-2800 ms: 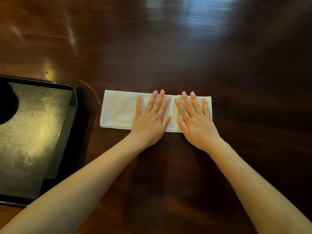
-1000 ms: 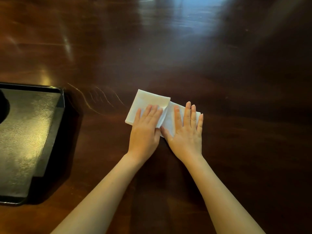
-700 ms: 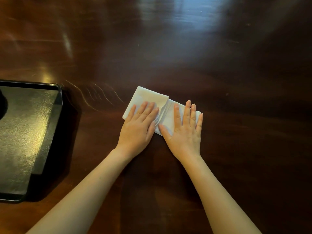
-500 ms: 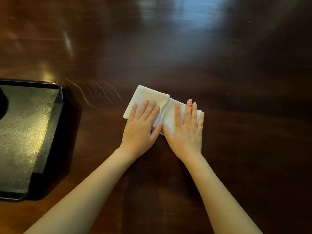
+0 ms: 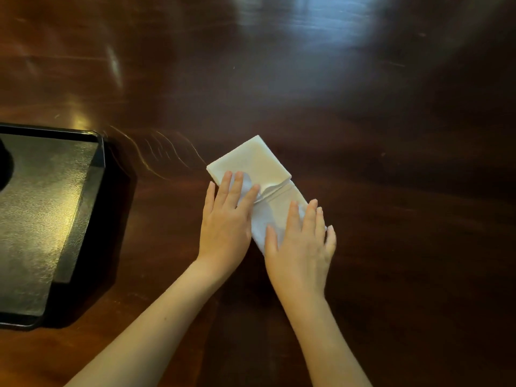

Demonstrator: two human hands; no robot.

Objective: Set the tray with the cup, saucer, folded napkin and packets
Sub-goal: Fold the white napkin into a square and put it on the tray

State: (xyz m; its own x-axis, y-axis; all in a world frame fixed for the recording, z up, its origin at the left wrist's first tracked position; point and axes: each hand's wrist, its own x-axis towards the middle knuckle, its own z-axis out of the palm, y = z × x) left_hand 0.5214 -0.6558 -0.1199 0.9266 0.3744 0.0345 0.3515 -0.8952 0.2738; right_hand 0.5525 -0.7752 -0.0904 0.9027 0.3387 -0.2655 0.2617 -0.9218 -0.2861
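Head view: napkin now folded short and turned diagonal, both hands flat on it.

Dark wooden table (image 5: 363,135) fills the frame; black tray (image 5: 42,219) sits at left edge, cut off, with an unidentifiable dark shape on it at far left. White napkin (image 5: 259,174) lies mid-frame, well apart from the tray; earlier a long strip, it is now doubled over and has rotated in the last half second, so folding looks nearly done and not yet trayed. Left hand (image 5: 226,222) and right hand (image 5: 301,247) press it, fingers spread, gripping nothing. Cup, saucer, packets not visible. Right hand covers the napkin's lower end.
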